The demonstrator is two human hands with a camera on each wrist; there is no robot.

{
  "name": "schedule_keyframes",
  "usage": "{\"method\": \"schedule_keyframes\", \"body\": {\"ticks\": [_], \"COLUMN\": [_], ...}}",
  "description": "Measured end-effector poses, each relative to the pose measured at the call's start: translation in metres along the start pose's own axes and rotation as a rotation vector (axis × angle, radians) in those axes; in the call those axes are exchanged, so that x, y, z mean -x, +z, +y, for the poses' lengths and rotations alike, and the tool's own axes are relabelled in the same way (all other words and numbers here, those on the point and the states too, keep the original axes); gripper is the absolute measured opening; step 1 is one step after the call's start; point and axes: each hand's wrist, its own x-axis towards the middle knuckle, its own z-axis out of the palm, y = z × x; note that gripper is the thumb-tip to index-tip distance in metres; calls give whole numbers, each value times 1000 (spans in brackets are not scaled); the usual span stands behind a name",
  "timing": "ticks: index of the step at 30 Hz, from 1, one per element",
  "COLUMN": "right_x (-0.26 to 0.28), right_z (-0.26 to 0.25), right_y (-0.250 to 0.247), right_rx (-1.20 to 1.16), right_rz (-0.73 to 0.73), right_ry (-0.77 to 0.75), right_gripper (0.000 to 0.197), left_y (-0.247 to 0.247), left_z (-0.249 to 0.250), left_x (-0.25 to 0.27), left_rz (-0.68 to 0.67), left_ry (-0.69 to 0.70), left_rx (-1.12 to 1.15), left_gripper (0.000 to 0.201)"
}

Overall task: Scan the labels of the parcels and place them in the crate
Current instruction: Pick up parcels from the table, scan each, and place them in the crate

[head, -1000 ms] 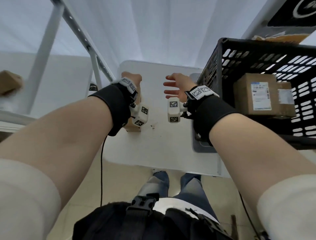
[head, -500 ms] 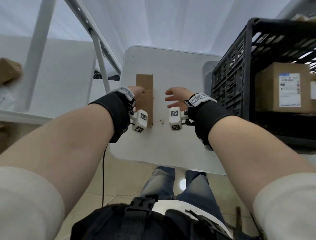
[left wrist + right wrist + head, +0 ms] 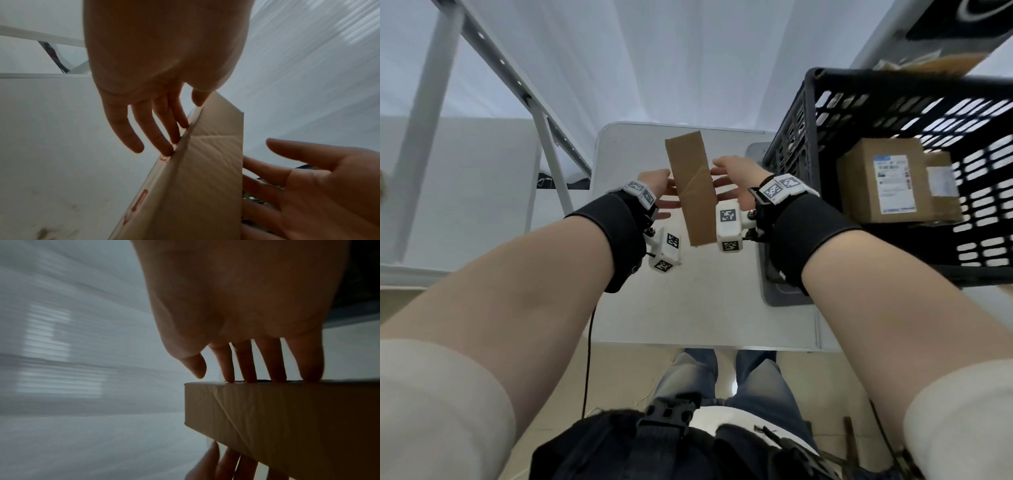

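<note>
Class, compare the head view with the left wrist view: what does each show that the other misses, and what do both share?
Only the head view shows the black plastic crate and, inside it, a labelled brown cardboard parcel. Only the left wrist view shows red print along one face of the flat brown cardboard parcel. Both show that flat parcel held above the white table between the left hand and the right hand, with straight fingers.

At frame centre a flat parcel (image 3: 693, 190) sits between both hands, above the surface (image 3: 698, 301); the crate (image 3: 893, 113) at right holds boxes (image 3: 883, 181).
</note>
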Motion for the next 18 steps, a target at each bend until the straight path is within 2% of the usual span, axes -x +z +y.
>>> {"method": "schedule_keyframes", "body": {"ticks": [3,6,10,12,16,18], "right_x": [31,60,102,121,160,176], "right_z": [-20,-32,-44,-47,-53,-53], "right_y": [-14,-28,-48,-62,-83,-92], "right_rx": [-75,-115,-138,-157,-188,-185], "right_rz": [80,128,161,184,223,249], "right_ry": [-115,-190,-267,-295,-331,-341], "right_gripper": [19,27,24,27,18,22], "left_y": [9,16,25,31,46,55], "left_z": [21,39,63,72,88,94], "left_x": [21,41,68,84,123,145], "left_rz": [21,40,-15,-59,-94,-87], "left_ry": [120,238,343,381,442,465], "left_rx": [20,58,106,90,51,32], "left_gripper": [28,25,26,29,43,47]}}
